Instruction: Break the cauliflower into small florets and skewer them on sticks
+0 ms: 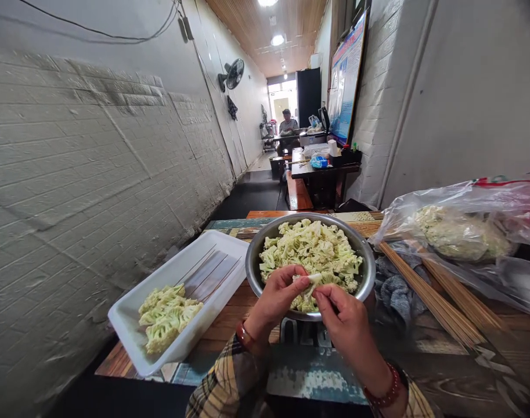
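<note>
My left hand [278, 293] and my right hand [343, 316] meet over the near rim of a metal bowl [252, 255] heaped with cauliflower florets [312, 247]. Both hands pinch one cauliflower piece [310, 281] between their fingertips, pale stem up. To the left a white rectangular tray [129, 325] holds several skewered cauliflower pieces [165, 316] lying side by side, their thin sticks pointing toward the tray's far end.
A bundle of bamboo skewers [439, 296] lies right of the bowl beside a grey cloth [393, 290]. A clear plastic bag with cauliflower [456, 232] sits at the right. A white brick wall [73, 174] runs close on the left. A person sits far down the aisle.
</note>
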`<state>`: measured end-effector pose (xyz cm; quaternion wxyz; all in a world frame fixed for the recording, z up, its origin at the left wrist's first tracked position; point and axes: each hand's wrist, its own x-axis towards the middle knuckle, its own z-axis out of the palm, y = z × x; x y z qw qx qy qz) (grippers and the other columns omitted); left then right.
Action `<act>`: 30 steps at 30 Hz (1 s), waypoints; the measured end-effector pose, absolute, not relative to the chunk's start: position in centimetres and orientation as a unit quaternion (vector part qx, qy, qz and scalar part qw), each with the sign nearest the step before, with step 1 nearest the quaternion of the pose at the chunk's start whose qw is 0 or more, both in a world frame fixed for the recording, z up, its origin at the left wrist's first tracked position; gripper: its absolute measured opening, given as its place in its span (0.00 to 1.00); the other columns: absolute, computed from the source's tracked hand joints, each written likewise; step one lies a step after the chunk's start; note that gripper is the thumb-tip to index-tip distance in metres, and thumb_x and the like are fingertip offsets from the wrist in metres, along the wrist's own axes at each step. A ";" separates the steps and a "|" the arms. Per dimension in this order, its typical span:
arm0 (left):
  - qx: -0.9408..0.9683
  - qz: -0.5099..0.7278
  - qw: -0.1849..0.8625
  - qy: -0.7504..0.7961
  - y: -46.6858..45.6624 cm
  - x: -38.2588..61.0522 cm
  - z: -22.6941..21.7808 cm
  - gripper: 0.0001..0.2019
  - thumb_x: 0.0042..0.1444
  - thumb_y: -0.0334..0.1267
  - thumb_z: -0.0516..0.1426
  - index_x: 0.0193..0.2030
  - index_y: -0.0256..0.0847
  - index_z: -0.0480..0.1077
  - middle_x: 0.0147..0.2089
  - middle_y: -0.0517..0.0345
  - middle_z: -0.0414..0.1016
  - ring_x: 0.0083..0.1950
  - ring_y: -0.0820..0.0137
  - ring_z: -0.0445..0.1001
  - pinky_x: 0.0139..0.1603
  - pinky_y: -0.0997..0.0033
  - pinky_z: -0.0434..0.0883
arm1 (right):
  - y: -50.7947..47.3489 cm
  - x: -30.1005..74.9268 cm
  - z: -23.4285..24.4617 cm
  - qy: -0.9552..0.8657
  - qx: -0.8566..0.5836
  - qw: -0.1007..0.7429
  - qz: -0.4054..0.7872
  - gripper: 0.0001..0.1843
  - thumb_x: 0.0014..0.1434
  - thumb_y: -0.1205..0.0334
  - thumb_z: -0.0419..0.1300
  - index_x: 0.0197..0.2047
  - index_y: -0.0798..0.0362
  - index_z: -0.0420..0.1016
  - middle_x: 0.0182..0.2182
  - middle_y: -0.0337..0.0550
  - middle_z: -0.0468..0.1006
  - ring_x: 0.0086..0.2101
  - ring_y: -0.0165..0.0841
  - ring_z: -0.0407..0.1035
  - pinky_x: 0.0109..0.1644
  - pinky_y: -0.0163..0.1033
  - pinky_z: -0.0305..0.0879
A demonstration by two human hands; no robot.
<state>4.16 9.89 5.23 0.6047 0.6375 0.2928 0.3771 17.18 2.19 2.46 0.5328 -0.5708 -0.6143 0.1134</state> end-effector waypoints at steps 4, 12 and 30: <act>0.656 0.363 0.596 0.287 9.8 4.1 5.3 0.15 0.52 0.47 0.60 0.27 0.35 0.67 0.28 0.60 0.63 0.31 0.75 0.59 0.33 0.75 0.57 | 2.3 17.2 2.5 -0.624 -0.564 0.531 0.101 0.12 0.63 0.61 0.50 0.29 0.50 0.69 0.22 0.37 0.74 0.24 0.30 0.69 0.29 0.34 0.61; 0.640 0.394 0.592 0.291 12.0 4.9 6.8 0.17 0.55 0.49 0.56 0.44 0.39 0.70 0.39 0.54 0.73 0.37 0.71 0.68 0.41 0.70 0.65 | 1.8 18.9 2.2 -0.547 -0.554 0.592 0.208 0.14 0.63 0.55 0.50 0.30 0.51 0.70 0.18 0.34 0.68 0.21 0.29 0.63 0.25 0.32 0.59; 0.742 0.328 0.449 0.375 17.9 11.2 4.4 0.03 0.46 0.32 0.57 0.25 0.37 0.67 0.19 0.66 0.64 0.22 0.78 0.63 0.24 0.78 0.60 | 1.8 19.9 2.0 -0.540 -0.538 0.586 0.275 0.15 0.62 0.53 0.51 0.29 0.52 0.69 0.15 0.32 0.65 0.18 0.28 0.60 0.24 0.31 0.57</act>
